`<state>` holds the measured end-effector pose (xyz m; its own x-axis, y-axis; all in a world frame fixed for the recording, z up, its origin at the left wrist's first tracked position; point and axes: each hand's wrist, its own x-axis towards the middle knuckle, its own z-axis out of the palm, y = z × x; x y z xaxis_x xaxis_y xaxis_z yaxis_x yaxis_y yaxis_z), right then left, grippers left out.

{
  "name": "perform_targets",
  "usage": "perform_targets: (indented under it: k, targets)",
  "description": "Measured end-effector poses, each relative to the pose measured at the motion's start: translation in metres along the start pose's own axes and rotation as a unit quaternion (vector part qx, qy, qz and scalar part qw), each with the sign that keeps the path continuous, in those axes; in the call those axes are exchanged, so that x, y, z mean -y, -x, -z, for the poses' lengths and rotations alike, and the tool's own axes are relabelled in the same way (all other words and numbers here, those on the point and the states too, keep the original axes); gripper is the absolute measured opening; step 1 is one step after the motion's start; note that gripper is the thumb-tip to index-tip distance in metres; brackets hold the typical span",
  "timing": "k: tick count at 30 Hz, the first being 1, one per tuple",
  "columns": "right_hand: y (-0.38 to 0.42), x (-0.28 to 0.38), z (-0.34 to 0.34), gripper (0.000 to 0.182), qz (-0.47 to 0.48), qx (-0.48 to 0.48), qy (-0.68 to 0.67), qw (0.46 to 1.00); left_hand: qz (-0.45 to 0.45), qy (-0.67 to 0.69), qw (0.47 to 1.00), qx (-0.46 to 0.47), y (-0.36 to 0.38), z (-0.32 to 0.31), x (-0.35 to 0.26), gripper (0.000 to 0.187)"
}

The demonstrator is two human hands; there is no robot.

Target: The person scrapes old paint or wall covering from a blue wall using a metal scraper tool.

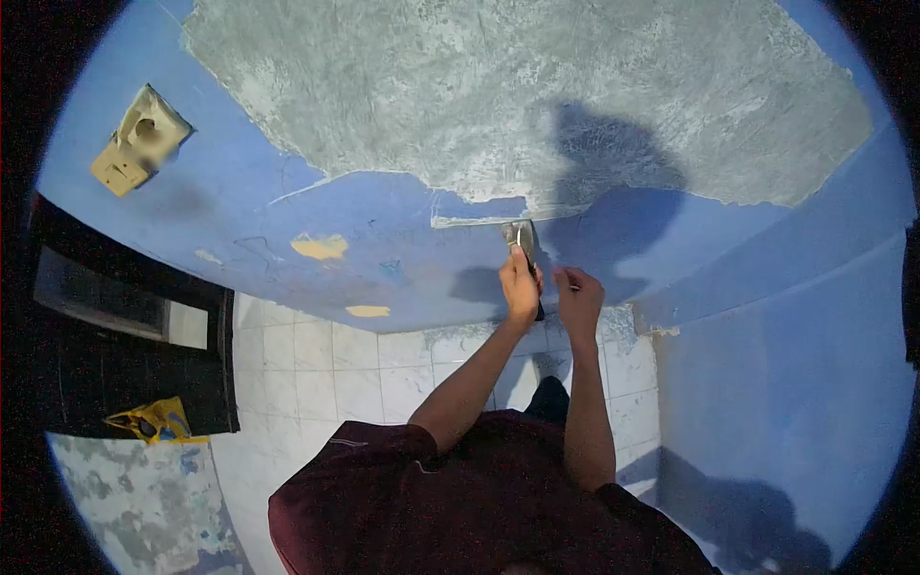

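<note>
My left hand (519, 287) is wrapped around a paint scraper (519, 235), its dark handle running down beneath the fingers. The metal blade touches the blue painted wall (422, 249) just under a ragged paint edge. A narrow pale scraped line (470, 221) stretches leftward from the blade. Beside it, to the right, my right hand (581, 299) is closed with the fingers curled in a pinch near the wall. Whether anything small sits between those fingers cannot be made out. Above both hands spreads a large bare grey patch (460, 96) where the paint is gone.
A loose beige socket and switch plate (142, 141) is on the wall at upper left. Below it stands a dark door (125, 335). A yellow bag (158, 420) lies at lower left above a mottled surface (144, 498). White floor tiles (355, 374) run below; another blue wall (795, 355) closes the right.
</note>
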<state>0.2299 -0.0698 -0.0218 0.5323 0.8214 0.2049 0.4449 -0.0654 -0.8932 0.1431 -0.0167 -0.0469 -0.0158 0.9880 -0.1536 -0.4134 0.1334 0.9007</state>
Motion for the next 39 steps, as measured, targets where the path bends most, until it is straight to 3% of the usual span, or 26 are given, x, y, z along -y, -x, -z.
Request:
perform_targets:
  k: [3,6,8,10,12,14,15,16,19,22,24,26,29,32,34,35,38,39]
  targets:
    - [-0.015,-0.005,0.016,0.028,-0.047,0.04,-0.047,0.997,-0.016,0.025,1.0,-0.006,0.01,-0.018,-0.002,0.051]
    - [-0.038,0.02,0.004,0.025,0.043,0.079,-0.102,0.991,0.009,0.022,1.0,-0.018,0.017,-0.026,-0.01,0.049]
    - [-0.046,0.032,-0.01,0.024,0.075,0.095,-0.17,0.978,-0.091,-0.012,0.995,-0.028,0.013,-0.03,-0.006,0.047]
    - [-0.05,0.043,-0.014,0.023,0.061,0.131,-0.17,0.975,-0.101,-0.022,0.993,-0.05,0.015,-0.032,-0.012,0.044]
    - [-0.056,0.048,-0.015,0.023,0.047,0.169,-0.168,0.97,-0.047,0.008,0.996,-0.081,0.017,-0.037,-0.016,0.042]
    - [-0.062,0.05,-0.015,0.026,0.034,0.173,-0.122,0.977,-0.068,0.009,0.991,-0.115,0.016,-0.042,-0.022,0.041]
    - [-0.066,0.049,-0.015,0.026,0.036,0.187,-0.119,0.974,0.0,0.022,0.997,-0.074,0.024,-0.04,-0.038,0.041]
    - [-0.069,0.049,-0.016,0.029,0.074,0.185,-0.085,0.976,0.068,0.036,0.996,-0.033,0.031,-0.038,-0.045,0.041]
    - [-0.067,0.049,-0.017,0.034,0.128,0.18,-0.073,0.973,0.11,0.062,0.992,-0.027,0.031,-0.035,-0.049,0.042]
    - [-0.064,0.05,-0.023,0.036,0.119,0.167,-0.129,0.97,0.133,-0.043,0.985,-0.098,0.033,-0.041,-0.064,0.045]
    - [-0.064,0.042,-0.027,0.036,0.096,0.169,-0.159,0.968,0.127,-0.056,0.987,-0.08,0.033,-0.03,-0.069,0.046]
    - [-0.067,0.033,-0.032,0.036,0.131,0.161,-0.057,0.977,0.121,-0.071,0.988,-0.064,0.033,-0.032,-0.065,0.047]
    - [-0.071,0.047,-0.019,0.033,0.126,0.166,-0.105,0.972,0.096,0.07,0.99,-0.076,0.026,-0.044,-0.042,0.048]
    - [-0.069,0.041,-0.029,0.03,0.143,0.162,-0.104,0.971,0.089,0.058,0.991,-0.076,0.027,-0.044,-0.045,0.048]
    - [-0.059,0.043,-0.038,0.031,0.068,0.132,-0.195,0.97,0.095,0.024,0.992,-0.085,0.026,-0.033,-0.052,0.047]
    - [-0.06,0.044,-0.035,0.033,0.134,0.105,-0.098,0.98,0.111,-0.001,0.991,-0.074,0.03,-0.03,-0.062,0.046]
    - [-0.069,0.037,-0.031,0.035,0.179,0.121,-0.06,0.975,0.106,-0.005,0.992,-0.065,0.029,-0.041,-0.058,0.045]
    - [-0.07,0.032,-0.036,0.035,0.13,0.137,-0.144,0.971,0.077,0.027,0.993,-0.081,0.026,-0.049,-0.052,0.046]
